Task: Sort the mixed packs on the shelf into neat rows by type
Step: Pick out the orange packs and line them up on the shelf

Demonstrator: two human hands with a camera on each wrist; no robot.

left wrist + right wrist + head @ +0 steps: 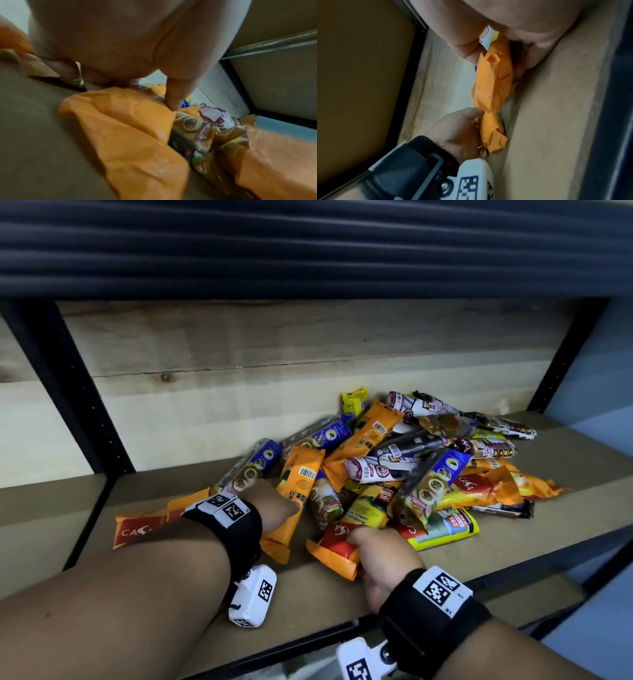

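A mixed pile of packs (404, 460) lies on the wooden shelf (325, 594): orange, blue-and-brown, maroon-and-white and yellow ones. My left hand (291, 508) grips an orange pack (298, 484) at the pile's left edge; in the left wrist view the thumb (173, 100) pinches that orange pack (130, 121) against curled fingers. My right hand (359, 541) grips another orange pack with a red label (337, 553) at the pile's front. In the right wrist view that pack (494, 81) sits between thumb and fingers, with the left hand (458, 125) below it.
One orange pack (144, 525) lies flat by itself on the shelf's left side, behind my left wrist. Black metal uprights (78, 392) stand at both ends and a wood-panel wall (274, 344) closes the back. A dark upper shelf (308, 251) overhangs.
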